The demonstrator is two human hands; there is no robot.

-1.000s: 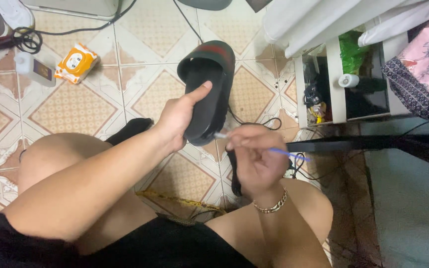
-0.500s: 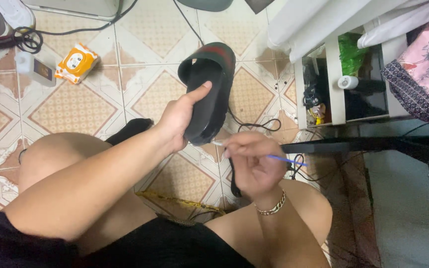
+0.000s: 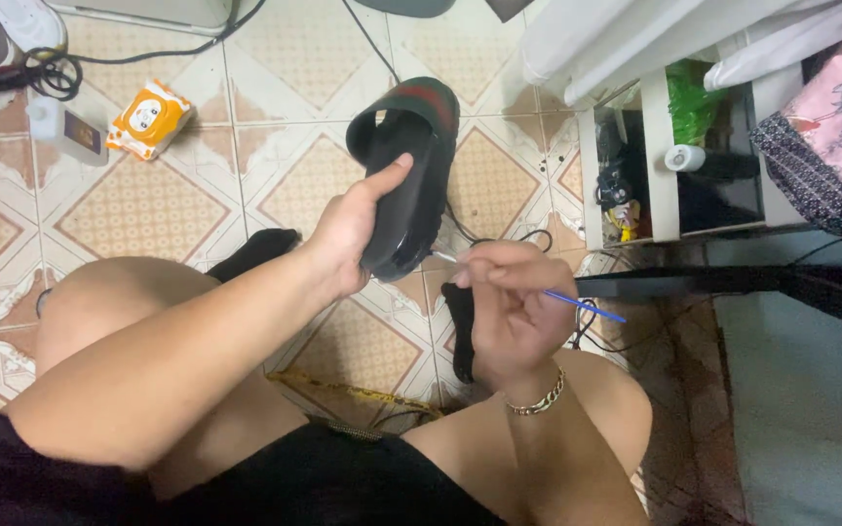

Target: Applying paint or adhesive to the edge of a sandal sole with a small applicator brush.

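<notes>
Left hand (image 3: 348, 229) is up over the tiled floor (image 3: 148, 205), fingers wrapped around the heel end of a black slide sandal (image 3: 406, 175), thumb pressed along its near edge, so that hand is closed and gripping the shoe. The sandal hangs in the air near the middle of the view, its toe and its green and red strap pointing to 12 o'clock, the sole tilted toward the person. Right hand (image 3: 509, 312) sits at about 5 o'clock from the sandal, fingers pinched shut on a thin blue stick (image 3: 577, 304) whose pale tip reaches toward the sandal's lower edge at 10 o'clock; whether the tip touches the shoe is hard to tell. A gold chain bracelet (image 3: 538, 399) rides that wrist. Under the hands, both bare knees frame the scene, and another dark sandal (image 3: 460, 331) lies on the floor between them, mostly hidden. Off at 10 o'clock, well apart, an orange packet of wipes (image 3: 148, 119) lies beside a small white bottle (image 3: 62, 131). At 2 o'clock stands a white shelf unit (image 3: 660, 166) with a green bag inside.
</notes>
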